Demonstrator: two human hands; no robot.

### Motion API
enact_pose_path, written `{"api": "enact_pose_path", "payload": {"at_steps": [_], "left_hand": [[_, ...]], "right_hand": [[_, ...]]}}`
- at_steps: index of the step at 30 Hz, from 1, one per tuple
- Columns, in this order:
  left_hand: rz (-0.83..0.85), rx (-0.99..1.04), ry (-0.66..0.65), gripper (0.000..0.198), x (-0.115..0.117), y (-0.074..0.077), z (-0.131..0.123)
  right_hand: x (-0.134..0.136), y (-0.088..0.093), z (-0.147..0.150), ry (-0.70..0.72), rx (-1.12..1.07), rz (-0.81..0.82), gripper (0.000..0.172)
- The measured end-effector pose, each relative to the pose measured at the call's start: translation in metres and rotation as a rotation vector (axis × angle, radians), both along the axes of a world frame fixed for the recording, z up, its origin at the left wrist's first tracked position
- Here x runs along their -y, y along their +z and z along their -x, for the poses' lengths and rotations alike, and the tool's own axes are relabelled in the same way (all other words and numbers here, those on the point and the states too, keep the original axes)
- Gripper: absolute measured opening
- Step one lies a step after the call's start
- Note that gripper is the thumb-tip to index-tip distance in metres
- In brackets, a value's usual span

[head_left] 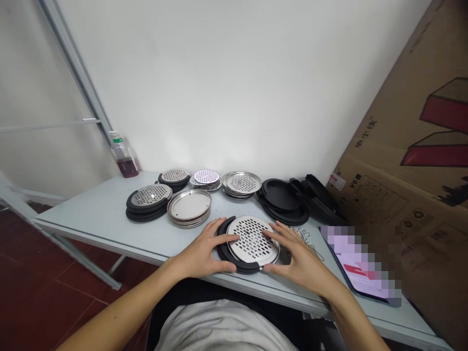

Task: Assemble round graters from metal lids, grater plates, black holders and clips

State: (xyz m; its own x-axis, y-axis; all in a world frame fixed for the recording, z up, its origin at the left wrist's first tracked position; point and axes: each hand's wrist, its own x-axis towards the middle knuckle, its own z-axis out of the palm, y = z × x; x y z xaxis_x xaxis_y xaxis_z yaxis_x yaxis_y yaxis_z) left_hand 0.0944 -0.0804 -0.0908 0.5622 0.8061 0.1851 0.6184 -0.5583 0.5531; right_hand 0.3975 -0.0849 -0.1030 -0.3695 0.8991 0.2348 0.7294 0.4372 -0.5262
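In front of me near the table's edge lies a round perforated metal plate (253, 239), seated on a metal dish with a black C-shaped rim (248, 267) around its left and front. My left hand (204, 249) grips the left side, its thumb at the front of the black rim and its index finger on the perforated plate. My right hand (297, 256) holds the right side, thumb near the rim's front end and index finger on the plate's top. Small wire rings or hooks (305, 236) lie behind my right hand. What lies under the plate is hidden.
Behind are stacks of rimmed plates (150, 196), shallow metal dishes (190, 204), perforated discs (206, 176), larger perforated dishes (243, 183) and black round parts (283, 195). A bottle with dark red liquid (126, 163) stands at left. A partly pixelated tablet-like device (360, 265) and large carton (395, 195) are at right.
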Motion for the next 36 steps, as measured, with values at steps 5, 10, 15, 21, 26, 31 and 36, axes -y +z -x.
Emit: {"api": "enact_pose_path", "payload": {"at_steps": [5,10,15,21,26,31,36], "left_hand": [[-0.052,0.055,0.017,0.068,-0.001,-0.004,-0.002],[-0.059,0.07,0.033,0.066,-0.002,-0.005,-0.001],[-0.076,0.08,0.037,0.064,-0.001,-0.004,-0.002],[-0.064,0.089,0.041,0.062,0.0,-0.002,-0.003],[-0.035,0.083,0.047,0.06,0.0,0.0,-0.003],[-0.047,0.086,0.068,0.063,0.0,-0.001,-0.004],[-0.043,0.091,0.077,0.063,0.0,-0.002,-0.004]], "right_hand": [[0.0,0.002,0.002,0.012,0.001,0.0,0.074],[0.0,0.006,0.006,0.034,0.016,0.018,0.075],[0.0,0.006,0.009,0.036,-0.012,-0.01,0.074],[-0.002,0.006,0.005,0.046,-0.038,-0.008,0.072],[-0.001,0.009,-0.002,0.084,-0.048,0.083,0.068],[-0.001,0.008,0.003,0.099,-0.068,0.041,0.069],[-0.003,0.006,0.006,0.077,-0.061,0.007,0.073]]}}
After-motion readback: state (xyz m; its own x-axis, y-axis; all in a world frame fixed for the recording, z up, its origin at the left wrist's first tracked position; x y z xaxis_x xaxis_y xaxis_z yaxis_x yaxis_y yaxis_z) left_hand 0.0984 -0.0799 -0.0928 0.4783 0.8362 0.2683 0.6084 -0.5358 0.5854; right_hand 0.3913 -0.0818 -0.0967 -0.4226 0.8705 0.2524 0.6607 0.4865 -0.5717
